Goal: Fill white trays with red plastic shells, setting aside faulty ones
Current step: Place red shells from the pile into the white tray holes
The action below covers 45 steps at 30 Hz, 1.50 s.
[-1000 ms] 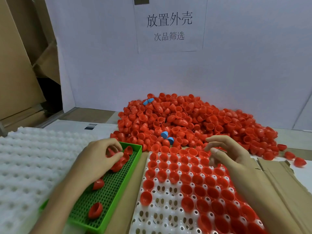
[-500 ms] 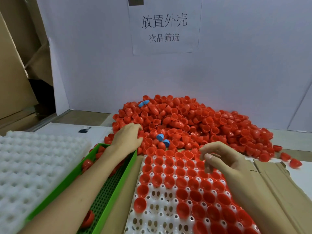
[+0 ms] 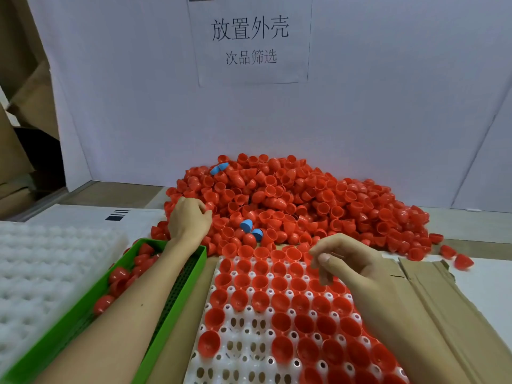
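The big pile of red shells [image 3: 291,200] sits at the back of the worktop [image 3: 487,289], against the white wall. A few blue shells [image 3: 246,225] are mixed in near the front, & one more is near the top on the left.

The white tray [image 3: 243,353] lies in front of the pile, in the middle. Red shells in the tray [image 3: 279,300] fill the far rows & the right side, open side up. The near left part has bare holes.

The green bin [image 3: 169,314] is just left of the white tray. Some red shells in the bin [image 3: 117,274] lie at its far end, next to the L arm, which goes across the bin.

The L hand [image 3: 188,220] is on the left edge of the pile, palm down, fingers bent into the shells. Can't tell if it has one in its grip.

The R hand [image 3: 349,259] hangs over the far right part of the white tray. Its fingers are bent loosely & point down, thumb close to them. No shell shows in it. The 2 hands are well apart.

A bumpy white foam tray [image 3: 41,273] is on the far left. Flat cardboard [image 3: 443,314] lies to the right of the white tray. A paper sign [image 3: 250,40] w/ black writing is stuck on the wall.
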Each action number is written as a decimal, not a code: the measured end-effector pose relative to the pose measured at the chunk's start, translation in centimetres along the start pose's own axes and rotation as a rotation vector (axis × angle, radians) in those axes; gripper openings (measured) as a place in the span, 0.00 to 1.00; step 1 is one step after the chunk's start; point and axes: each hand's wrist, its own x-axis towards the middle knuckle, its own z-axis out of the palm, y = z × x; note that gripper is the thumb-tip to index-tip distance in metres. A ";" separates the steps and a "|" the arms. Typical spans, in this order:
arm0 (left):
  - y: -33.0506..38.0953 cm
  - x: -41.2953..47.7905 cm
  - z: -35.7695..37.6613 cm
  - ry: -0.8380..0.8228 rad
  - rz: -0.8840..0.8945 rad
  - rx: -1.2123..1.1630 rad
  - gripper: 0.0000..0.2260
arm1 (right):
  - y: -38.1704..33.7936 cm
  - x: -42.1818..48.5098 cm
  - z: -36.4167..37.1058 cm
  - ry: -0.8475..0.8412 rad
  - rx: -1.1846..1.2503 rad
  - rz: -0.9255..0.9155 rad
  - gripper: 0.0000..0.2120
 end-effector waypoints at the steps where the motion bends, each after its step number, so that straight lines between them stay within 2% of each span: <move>1: 0.4 -0.3 -0.4 0.024 0.005 -0.044 0.06 | 0.0 0.0 0.0 0.001 -0.005 0.001 0.11; 3: 1.6 -1.0 -1.4 0.017 0.017 -0.218 0.05 | -0.1 0.0 -0.1 0.007 -0.013 0.001 0.11; 4: 2.4 -1.5 -2.1 -0.034 0.006 -0.378 0.05 | 0.0 0.0 -0.2 0.014 -0.015 -0.001 0.11; 7: 5.3 -4.1 -5.1 -0.400 -0.060 -0.960 0.07 | 0.2 0.1 -0.2 0.038 -0.015 -0.013 0.10; 9: 6.6 -6.4 -6.9 -0.598 0.022 -1.135 0.08 | 0.4 0.2 -0.2 0.055 -0.008 -0.010 0.07; 11: 7.3 -8.7 -7.9 -0.681 0.174 -1.163 0.06 | 0.5 0.3 -0.3 0.059 0.017 0.007 0.05; 12: 7.5 -9.9 -8.2 -0.666 0.266 -1.126 0.04 | 0.5 0.3 -0.3 0.048 0.041 0.018 0.07; 14: 7.3 -12.0 -8.5 -0.576 0.455 -0.983 0.03 | 0.5 0.2 -0.3 0.000 0.114 0.032 0.13; 16: 7.0 -13.5 -8.3 -0.492 0.598 -0.833 0.07 | 0.5 0.3 -0.2 -0.042 0.172 0.037 0.17; 19: 6.5 -14.7 -7.6 -0.416 0.678 -0.762 0.08 | 0.2 0.2 0.1 -0.064 0.149 0.012 0.12; 21: 6.2 -15.1 -7.2 -0.426 0.652 -0.804 0.10 | 0.0 0.0 0.1 -0.059 0.115 -0.010 0.09; 29: 6.1 -15.8 -6.7 -0.570 0.398 -1.116 0.15 | -0.2 -0.2 0.1 -0.042 0.114 -0.021 0.15; 34: 6.1 -15.8 -6.5 -0.724 0.225 -1.336 0.16 | -0.1 0.0 0.0 -0.120 0.134 -0.027 0.16; 37: 5.8 -15.8 -6.0 -0.739 0.235 -1.309 0.15 | 0.1 0.0 -0.1 -0.134 0.173 -0.055 0.11; 41: 5.7 -15.8 -5.5 -0.716 0.234 -1.294 0.11 | 0.4 -0.1 0.1 -0.118 0.103 -0.130 0.07; 43: 5.7 -15.8 -5.4 -0.723 0.209 -1.321 0.09 | 0.4 -0.2 0.1 -0.130 0.056 -0.159 0.08; 45: 5.6 -15.8 -5.2 -0.730 0.191 -1.339 0.08 | 0.2 -0.3 0.2 -0.152 0.033 -0.156 0.12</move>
